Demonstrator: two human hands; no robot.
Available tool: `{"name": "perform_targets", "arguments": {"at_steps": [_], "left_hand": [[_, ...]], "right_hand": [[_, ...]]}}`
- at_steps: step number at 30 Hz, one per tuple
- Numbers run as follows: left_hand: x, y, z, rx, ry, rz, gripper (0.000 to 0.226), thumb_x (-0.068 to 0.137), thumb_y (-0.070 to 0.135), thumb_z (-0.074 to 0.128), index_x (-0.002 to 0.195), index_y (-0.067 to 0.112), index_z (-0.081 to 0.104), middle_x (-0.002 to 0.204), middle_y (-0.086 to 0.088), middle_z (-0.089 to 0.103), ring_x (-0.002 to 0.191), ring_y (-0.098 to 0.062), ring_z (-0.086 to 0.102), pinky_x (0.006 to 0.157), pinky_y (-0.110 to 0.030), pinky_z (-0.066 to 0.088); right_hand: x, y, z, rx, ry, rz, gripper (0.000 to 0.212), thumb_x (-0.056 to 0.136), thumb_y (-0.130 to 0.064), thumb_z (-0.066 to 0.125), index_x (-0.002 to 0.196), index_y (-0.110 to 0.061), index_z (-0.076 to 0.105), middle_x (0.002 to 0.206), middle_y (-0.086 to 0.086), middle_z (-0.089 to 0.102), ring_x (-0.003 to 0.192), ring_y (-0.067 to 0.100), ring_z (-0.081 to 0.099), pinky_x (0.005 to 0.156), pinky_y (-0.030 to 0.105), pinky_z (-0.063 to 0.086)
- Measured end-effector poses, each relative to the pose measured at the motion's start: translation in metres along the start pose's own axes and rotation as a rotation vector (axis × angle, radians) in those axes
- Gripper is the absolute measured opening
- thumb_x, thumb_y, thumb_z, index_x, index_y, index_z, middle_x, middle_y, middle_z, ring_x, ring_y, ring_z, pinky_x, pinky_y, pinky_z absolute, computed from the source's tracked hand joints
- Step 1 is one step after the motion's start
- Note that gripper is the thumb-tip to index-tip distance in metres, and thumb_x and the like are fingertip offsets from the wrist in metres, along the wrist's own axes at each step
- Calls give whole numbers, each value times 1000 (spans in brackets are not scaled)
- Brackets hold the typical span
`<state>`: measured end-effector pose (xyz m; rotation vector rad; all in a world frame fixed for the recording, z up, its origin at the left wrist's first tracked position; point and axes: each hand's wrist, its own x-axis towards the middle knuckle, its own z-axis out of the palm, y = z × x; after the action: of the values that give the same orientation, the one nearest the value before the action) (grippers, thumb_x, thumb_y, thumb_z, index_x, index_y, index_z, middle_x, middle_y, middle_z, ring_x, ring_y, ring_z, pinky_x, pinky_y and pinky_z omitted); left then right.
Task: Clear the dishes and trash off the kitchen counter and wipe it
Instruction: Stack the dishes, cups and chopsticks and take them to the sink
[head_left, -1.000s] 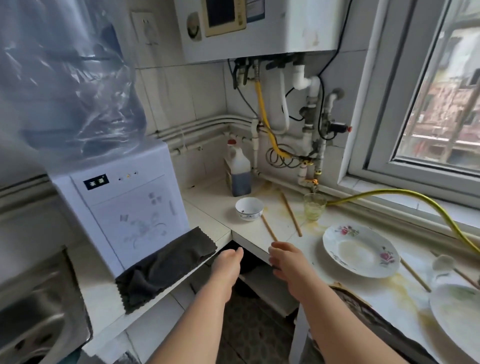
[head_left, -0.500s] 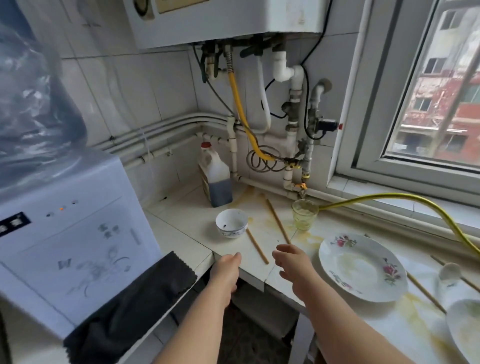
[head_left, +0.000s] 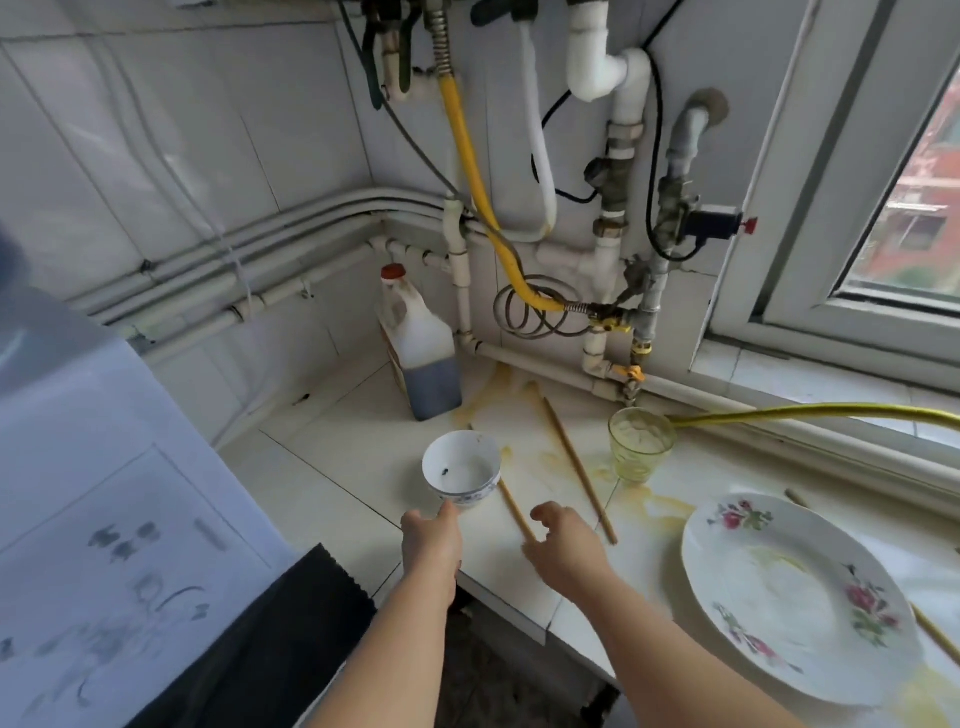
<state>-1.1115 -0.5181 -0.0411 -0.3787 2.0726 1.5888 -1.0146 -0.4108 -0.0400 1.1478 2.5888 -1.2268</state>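
A small white bowl (head_left: 461, 467) with a blue-patterned base stands on the white tiled counter (head_left: 332, 467). My left hand (head_left: 432, 540) reaches up to its near side, and my fingertips touch its base. A wooden chopstick (head_left: 514, 512) lies just right of the bowl. My right hand (head_left: 566, 543) hovers over its near end with fingers spread and curved. A second chopstick (head_left: 576, 467) lies further right. Beyond it stands a green glass (head_left: 641, 447). A floral plate (head_left: 795, 608) with yellowish residue sits at the right. Yellow spill stains (head_left: 660, 506) mark the counter.
A jug of dark liquid (head_left: 423, 358) stands in the back corner under pipes and valves (head_left: 608, 291). A yellow hose (head_left: 805, 413) runs along the window sill. A dark cloth (head_left: 270, 639) lies beside the water dispenser (head_left: 104, 519) at the left. Another chopstick (head_left: 935, 642) shows at the right edge.
Both hands have moved forward over the counter. The left one has come up to the bowl and the right one to the near chopstick. The view has closed in on the corner.
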Motion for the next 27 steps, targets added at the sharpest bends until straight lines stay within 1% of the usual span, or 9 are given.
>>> {"name": "perform_targets", "arguments": {"at_steps": [2,4,9,11,14,16,18,21,27], "left_hand": [[19,7,4,13,18,-4,59,96,34,50,145,10,27,135,-15,48,96,-29,58,77,-38,54],[30,10,7,25,29,-11,61,96,32,50,147,11,23,137,-16,47,106,-34,58,87,-43,54],[63,24,23,96,5,-32,44,95,25,50,133,9,37,119,-16,58,87,-32,63,69,-38,55],[74,26,28,145,18,-24,40,92,18,49,130,9,41,118,-16,60,86,-33,65,73,-40,57],[89,29,38,184,13,9,39,84,9,43,123,11,44,112,-17,63,68,-29,62,68,-38,56],[95,33,48,202,-11,30,43,81,8,41,123,14,44,111,-16,63,73,-31,65,71,-40,59],[99,36,59,242,-47,40,45,79,10,40,124,15,44,113,-15,63,82,-34,68,74,-44,60],[109,34,70,311,-90,68,41,77,14,39,117,16,45,113,-13,62,91,-36,67,79,-48,59],[136,26,75,366,-116,103,40,71,21,40,110,20,48,116,-11,62,96,-36,64,82,-49,56]], "right_hand": [[9,-4,9,-118,4,0,44,89,-19,52,133,-19,47,131,3,48,113,21,54,86,30,47],[12,-6,16,-225,15,-1,41,89,-19,50,129,-20,47,126,2,49,112,22,53,84,32,49],[34,-5,23,-402,71,32,35,89,-11,46,124,-17,47,119,4,53,105,25,57,80,34,48],[41,-3,15,-404,71,94,37,87,-7,44,122,-17,47,118,5,56,104,27,59,75,33,47],[49,6,4,-376,130,173,32,84,-8,44,115,-16,49,113,4,57,103,28,61,71,31,45],[53,11,-4,-393,216,183,32,86,-14,46,117,-18,49,116,3,52,105,25,57,73,31,45],[61,16,-10,-463,287,153,38,86,-20,48,124,-19,48,121,2,48,110,24,50,82,32,43],[73,18,-13,-449,303,171,43,85,-20,49,128,-18,44,126,2,46,116,24,45,91,32,39],[85,11,-7,-483,258,235,33,88,-8,44,121,-14,42,118,5,55,106,23,55,78,30,44]]}}
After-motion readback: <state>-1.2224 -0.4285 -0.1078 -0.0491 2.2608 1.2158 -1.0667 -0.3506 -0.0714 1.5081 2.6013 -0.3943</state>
